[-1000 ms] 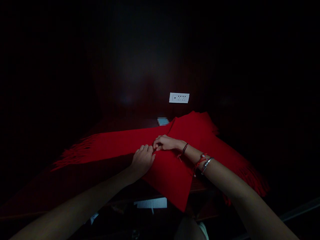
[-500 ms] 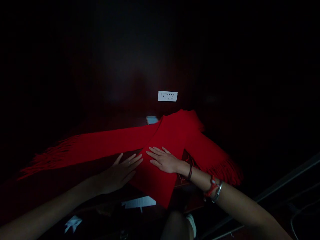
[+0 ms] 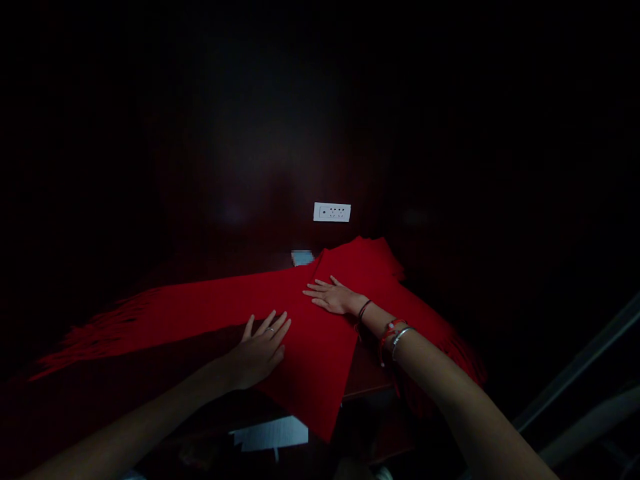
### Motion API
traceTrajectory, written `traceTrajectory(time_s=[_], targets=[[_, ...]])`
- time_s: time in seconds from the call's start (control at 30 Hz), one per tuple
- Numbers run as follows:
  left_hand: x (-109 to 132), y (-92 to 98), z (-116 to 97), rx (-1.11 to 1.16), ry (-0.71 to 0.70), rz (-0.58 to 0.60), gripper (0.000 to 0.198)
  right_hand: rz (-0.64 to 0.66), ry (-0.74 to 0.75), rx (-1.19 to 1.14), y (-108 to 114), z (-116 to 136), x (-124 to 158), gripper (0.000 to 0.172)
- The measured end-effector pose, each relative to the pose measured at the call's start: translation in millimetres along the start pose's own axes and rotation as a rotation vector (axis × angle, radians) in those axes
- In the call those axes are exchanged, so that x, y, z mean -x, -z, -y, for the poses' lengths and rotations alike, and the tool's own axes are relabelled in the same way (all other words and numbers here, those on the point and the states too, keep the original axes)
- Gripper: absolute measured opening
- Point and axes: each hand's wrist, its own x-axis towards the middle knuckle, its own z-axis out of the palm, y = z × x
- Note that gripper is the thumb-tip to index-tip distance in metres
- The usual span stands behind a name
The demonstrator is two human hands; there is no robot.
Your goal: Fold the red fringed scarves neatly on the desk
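A red scarf [image 3: 320, 360] lies spread over a dark table, one fringed end stretching left and another hanging down at the right. Its middle part folds across itself, and a corner droops past the table's front edge. My right hand [image 3: 334, 297] rests flat on the upper middle of the scarf, fingers apart and pointing left. Lower and to the left, my left hand [image 3: 263, 350] is also open, its spread fingertips at the scarf's left border. A ring shows on the left hand, bracelets on the right wrist.
A white socket plate [image 3: 332, 212] is set in the dark wall behind the scarf. Next to the scarf's back edge lies a small pale blue item [image 3: 303, 257], blurred. Below the front edge are white papers [image 3: 275, 433]. The surroundings are very dark.
My right hand has slid up and slightly right across the scarf, away from my left hand. The whole view has shifted, so the socket and scarf sit lower.
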Motion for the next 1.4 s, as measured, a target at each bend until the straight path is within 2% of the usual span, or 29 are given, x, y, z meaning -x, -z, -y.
traceTrajectory(time_s=[0.2, 0.37, 0.43, 0.5, 0.57, 0.7, 0.77, 0.8, 0.87, 0.93, 1.03, 1.1, 1.17, 1.23, 1.33, 1.4], targets=[[-1, -3.8, 0, -0.034, 0.007, -0.056, 0.048, -0.085, -0.162, 0.170, -2, -37, -22, 0.040], [-1, -12.2, 4, -0.049, -0.015, -0.122, 0.048, -0.192, -0.333, 0.256, 24, -68, -24, 0.040], [-1, -12.7, 4, -0.041, -0.015, -0.119, 0.048, -0.259, -0.360, 0.251, 35, -73, -17, 0.043], [-1, -11.8, 3, -0.032, 0.000, -0.094, 0.048, -0.295, -0.302, 0.187, 41, -63, -6, 0.047], [-1, -10.9, 2, -0.027, 0.019, -0.075, 0.049, -0.256, -0.190, 0.061, 40, -39, 13, 0.049], [-1, -10.8, 1, -0.016, 0.028, -0.087, 0.048, -0.011, 0.128, -0.180, 19, 25, 57, 0.048], [-1, -10.3, 1, 0.000, 0.029, -0.089, 0.048, 0.066, 0.160, -0.203, 8, 40, 72, 0.048], [-1, -9.7, 1, 0.010, 0.030, -0.083, 0.049, 0.078, 0.137, -0.183, 4, 40, 77, 0.048], [0, -8.3, 2, 0.027, 0.030, -0.057, 0.054, 0.061, 0.038, -0.091, -1, 24, 81, 0.046], [1, -6.6, 3, 0.039, 0.022, -0.032, 0.063, 0.001, -0.081, 0.036, -2, -5, 82, 0.044], [2, -1.1, 5, 0.039, -0.010, -0.021, 0.068, -0.108, -0.167, 0.162, 8, -46, 81, 0.042], [1, 7.1, 2, 0.025, -0.062, -0.038, 0.069, -0.185, -0.228, 0.200, 19, -52, 82, 0.044], [-1, 18.1, -4, 0.036, -0.190, -0.037, 0.070, -0.216, -0.232, 0.191, 27, -37, 83, 0.047], [-3, 27.9, -11, 0.092, -0.372, 0.018, 0.069, -0.172, -0.122, 0.129, 29, -5, 84, 0.050], [-5, 31.9, -19, 0.186, -0.557, 0.128, 0.064, -0.007, 0.093, -0.035, 19, 45, 88, 0.052], [-5, 28.0, -20, 0.223, -0.583, 0.149, 0.062, 0.089, 0.111, -0.124, 10, 60, 90, 0.055]])
